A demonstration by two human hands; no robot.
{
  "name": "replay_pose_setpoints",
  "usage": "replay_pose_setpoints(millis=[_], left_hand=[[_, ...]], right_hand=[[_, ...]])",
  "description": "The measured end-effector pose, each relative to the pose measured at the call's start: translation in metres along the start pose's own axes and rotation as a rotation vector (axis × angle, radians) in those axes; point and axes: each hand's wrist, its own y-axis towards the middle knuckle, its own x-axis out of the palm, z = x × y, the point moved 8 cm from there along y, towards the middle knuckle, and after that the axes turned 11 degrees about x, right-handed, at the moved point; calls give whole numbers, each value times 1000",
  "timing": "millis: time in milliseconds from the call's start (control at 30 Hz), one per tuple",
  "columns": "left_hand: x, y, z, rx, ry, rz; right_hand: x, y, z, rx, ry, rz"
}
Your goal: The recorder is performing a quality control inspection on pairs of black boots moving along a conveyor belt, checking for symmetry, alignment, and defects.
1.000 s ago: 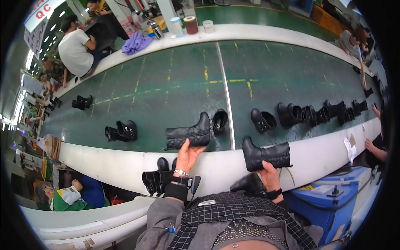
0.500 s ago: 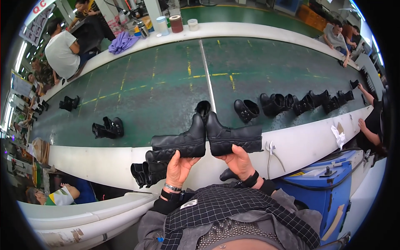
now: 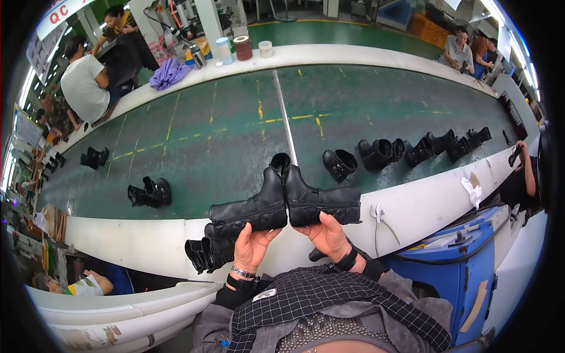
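Observation:
I hold two black boots up side by side over the bench edge, both lying on their sides with soles facing each other at the middle. My left hand is closed on the left boot, thumb up against its quilted shaft. My right hand grips the right boot the same way, thumb on the quilted part. Behind their toes a further black boot shows only partly. Beside my left wrist stand more black boots. A dark boot-like piece is half hidden under my right hand.
A green conveyor belt carries several black boots on the right and pairs on the left. White ledges border it. Cutting pliers lie right of my boots, near a blue cart. Co-workers sit around the belt.
The two boots have come slightly closer together, their soles almost touching. My view has shifted a little. At far right, a co-worker's hand has drawn back from the belt, holding a dark item.

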Motion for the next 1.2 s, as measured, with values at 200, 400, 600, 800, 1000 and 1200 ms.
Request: replay_pose_setpoints(millis=[200,400,600,800,1000,1200], left_hand=[[16,-4,17,61,107,-111],[62,-7,46,344,459,-383],[79,-15,38,582,969,-524],[87,-14,25,452,750,-614],[59,-6,27,277,284,-350],[58,2,34,322,447,-114]], right_hand=[[10,-8,-4,-61,-114,4],[41,-34,-32,-341,-920,234],[49,-21,-31,-809,-1166,82],[76,-18,-35,-805,-1010,5],[48,-13,-41,-528,-686,-35],[44,4,-37,-421,-532,132]])
